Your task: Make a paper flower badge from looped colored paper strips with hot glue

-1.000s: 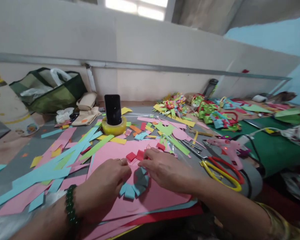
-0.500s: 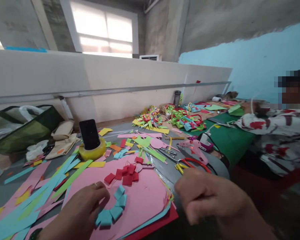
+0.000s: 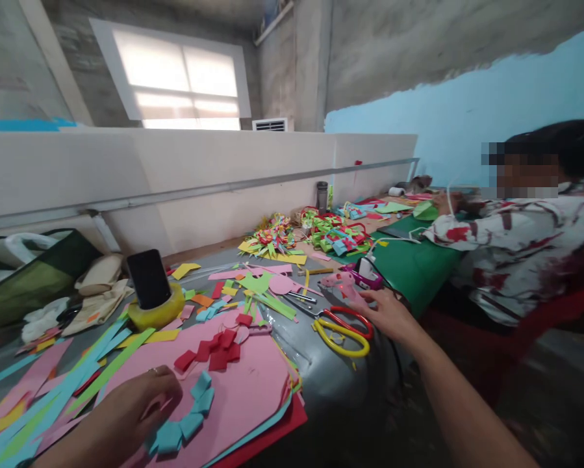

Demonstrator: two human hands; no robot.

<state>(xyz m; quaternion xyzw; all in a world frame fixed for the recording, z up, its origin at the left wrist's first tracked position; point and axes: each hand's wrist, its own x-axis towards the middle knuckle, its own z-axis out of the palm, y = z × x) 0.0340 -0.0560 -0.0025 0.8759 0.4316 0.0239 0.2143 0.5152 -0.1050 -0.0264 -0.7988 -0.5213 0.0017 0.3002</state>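
Grey concrete and a light-blue painted wall [image 3: 462, 104] are enclosing the workplace across the top of the frame; a long white partition [image 3: 233, 166] is standing behind the grey-covered table [image 3: 316, 361].

Right hand [image 3: 388, 312], right of centre: the fingers are touching the handle end of a pink plastic glue gun [image 3: 343, 285]. From where I am standing, I cannot tell whether they are closing around it. A red indicator is glowing on the gun's body.

Left hand [image 3: 143, 400], lower left: finger and thumb are curving, with a gap showing between them. The hand is resting beside an arc of light-blue folded-paper loops [image 3: 191, 426]; whether the fingertips are pinching its near end is not visible. This arc is lying on a stack of pink paper sheets [image 3: 253, 390], lower centre, below a cluster of red folded-paper loops [image 3: 218, 359].

Scissors with one red and one yellow handle [image 3: 355, 354] are lying just below the gun. At centre left, a black smartphone [image 3: 149, 279] is standing in a yellow tape roll [image 3: 158, 316]. At right, a person in a patterned white shirt [image 3: 506, 253] is sitting beside a green mat [image 3: 432, 270].
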